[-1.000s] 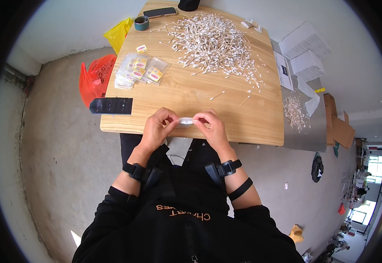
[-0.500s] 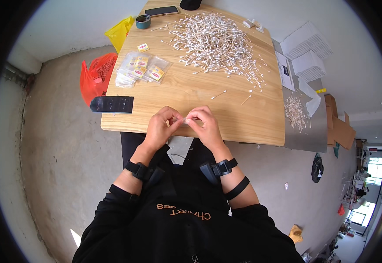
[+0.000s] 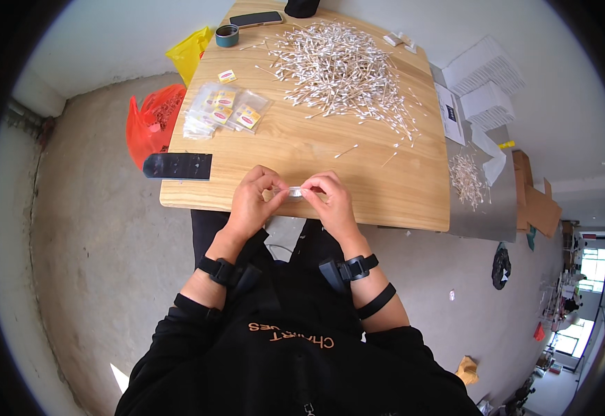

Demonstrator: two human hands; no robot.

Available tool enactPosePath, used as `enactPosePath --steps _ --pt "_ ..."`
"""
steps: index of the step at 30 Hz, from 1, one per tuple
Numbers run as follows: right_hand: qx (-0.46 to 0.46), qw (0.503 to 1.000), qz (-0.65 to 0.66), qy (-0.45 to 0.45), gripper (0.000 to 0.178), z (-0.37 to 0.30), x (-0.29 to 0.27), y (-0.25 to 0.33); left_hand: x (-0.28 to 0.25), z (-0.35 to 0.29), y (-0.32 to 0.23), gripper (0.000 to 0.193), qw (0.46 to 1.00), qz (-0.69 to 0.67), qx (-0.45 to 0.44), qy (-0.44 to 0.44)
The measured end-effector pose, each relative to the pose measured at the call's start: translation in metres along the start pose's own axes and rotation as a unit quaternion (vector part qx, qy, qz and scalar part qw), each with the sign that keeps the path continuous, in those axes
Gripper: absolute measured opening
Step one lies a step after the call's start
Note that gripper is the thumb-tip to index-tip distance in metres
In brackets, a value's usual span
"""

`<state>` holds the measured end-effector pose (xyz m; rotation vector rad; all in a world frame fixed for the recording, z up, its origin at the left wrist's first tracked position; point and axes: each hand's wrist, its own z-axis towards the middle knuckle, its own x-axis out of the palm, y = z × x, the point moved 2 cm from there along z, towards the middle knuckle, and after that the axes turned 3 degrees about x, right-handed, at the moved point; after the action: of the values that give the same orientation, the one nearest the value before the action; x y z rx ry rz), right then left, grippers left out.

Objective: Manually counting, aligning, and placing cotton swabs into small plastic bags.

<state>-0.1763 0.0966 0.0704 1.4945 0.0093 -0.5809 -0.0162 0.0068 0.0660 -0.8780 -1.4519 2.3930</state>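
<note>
The left hand and right hand pinched opposite ends of a small, shiny piece of clear plastic between their fingers, at the smooth wood-grained counter's near edge. Beyond the fingers lay a tangled heap of slim cotton swabs; farther left, flat clear bags with yellow-and-white cards.

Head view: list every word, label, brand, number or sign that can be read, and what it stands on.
Black top: orange lettering across the chest; wording withheld.
Yellow-and-white cards: print too small to read.
White sheet on the right: print too small to read.
Held clear plastic: no legible print.
</note>
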Motion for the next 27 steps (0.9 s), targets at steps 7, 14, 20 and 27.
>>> enactPosePath --steps 7,14,20,27 --pt "-0.035 0.999 -0.029 -0.012 0.007 0.002 0.009 0.007 0.003 0.002 -0.004 0.009 0.999 0.017 -0.021 0.027" --pt "-0.007 0.996 -0.080 -0.046 0.006 -0.005 -0.001 0.014 -0.007 0.003 -0.006 0.012 0.995 0.086 0.052 0.025" --pt "-0.016 0.992 -0.074 -0.100 0.006 -0.004 -0.006 0.015 -0.011 0.004 -0.006 0.012 0.999 0.030 -0.031 0.029" --pt "0.013 0.998 -0.018 -0.057 0.010 0.002 -0.006 0.002 -0.004 -0.001 0.012 0.015 0.999 0.013 -0.035 0.021"
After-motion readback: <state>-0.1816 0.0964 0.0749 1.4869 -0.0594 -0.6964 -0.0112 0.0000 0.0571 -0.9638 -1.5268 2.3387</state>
